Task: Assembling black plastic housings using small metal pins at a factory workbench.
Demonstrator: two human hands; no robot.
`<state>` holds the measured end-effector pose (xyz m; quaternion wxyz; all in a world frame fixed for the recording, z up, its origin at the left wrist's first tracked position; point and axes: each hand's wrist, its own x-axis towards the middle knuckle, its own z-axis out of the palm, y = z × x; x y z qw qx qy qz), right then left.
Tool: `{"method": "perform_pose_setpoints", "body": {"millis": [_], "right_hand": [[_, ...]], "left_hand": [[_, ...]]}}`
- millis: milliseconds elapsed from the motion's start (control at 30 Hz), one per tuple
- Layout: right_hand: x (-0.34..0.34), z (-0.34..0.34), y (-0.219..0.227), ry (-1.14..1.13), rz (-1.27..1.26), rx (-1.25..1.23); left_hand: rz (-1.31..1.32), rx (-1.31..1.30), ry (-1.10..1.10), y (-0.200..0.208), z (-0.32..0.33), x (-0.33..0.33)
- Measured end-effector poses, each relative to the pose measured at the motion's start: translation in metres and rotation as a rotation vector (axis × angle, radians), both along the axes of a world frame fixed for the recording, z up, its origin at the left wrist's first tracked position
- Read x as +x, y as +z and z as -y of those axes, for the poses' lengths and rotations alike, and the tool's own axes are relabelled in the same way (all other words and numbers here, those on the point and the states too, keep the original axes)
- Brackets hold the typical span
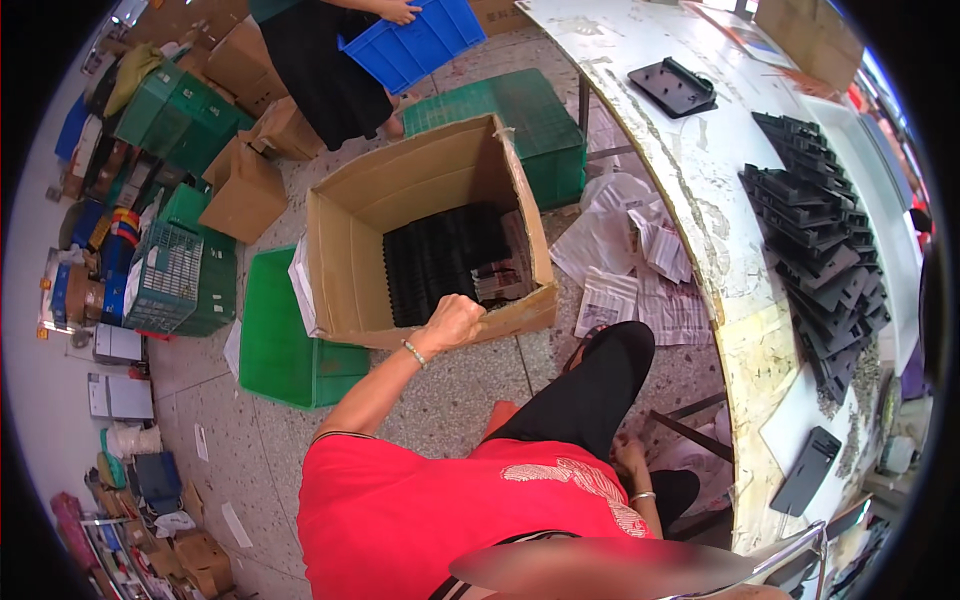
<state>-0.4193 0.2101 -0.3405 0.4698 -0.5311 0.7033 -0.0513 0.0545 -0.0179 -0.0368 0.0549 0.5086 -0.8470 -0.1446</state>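
Red shirt (400, 500) foremost, the left hand (455, 322) grips the near rim of the carton (345, 245), black parts (430, 262) inside, seemingly steadying it; any pull needs firm hold. The right hand's (630, 456) grip can't be told.

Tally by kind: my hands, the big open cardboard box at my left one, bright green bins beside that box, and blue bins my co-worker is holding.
Hands, left hand and right hand: 2
Cardboard box: 1
Bright green bin: 1
Blue bin: 1
Total: 5
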Motion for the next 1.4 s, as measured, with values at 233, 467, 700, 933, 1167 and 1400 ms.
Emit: {"method": "perform_pose_setpoints", "body": {"millis": [233,467,700,933,1167,1400], "right_hand": [[0.031,0.101,0.164,-0.186,-0.112,-0.360],[0.107,0.157,0.266,0.015,0.038,-0.894],[0.135,0.133,0.235,0.180,-0.233,-0.880],[0.135,0.130,0.232,0.183,-0.213,-0.903],[0.122,0.128,0.230,0.257,-0.217,-0.936],[0.117,0.152,0.205,0.300,-0.219,-0.874]], "left_hand": [[-0.239,0.101,0.057,-0.015,0.021,-0.012],[-0.209,0.341,0.183,-0.016,0.048,-0.035],[0.010,0.334,0.107,-0.017,0.056,-0.050],[0.020,0.294,0.156,-0.021,0.051,-0.039],[-0.016,0.122,0.208,-0.012,0.036,-0.060],[-0.082,-0.032,0.270,-0.035,0.035,-0.058]]}}
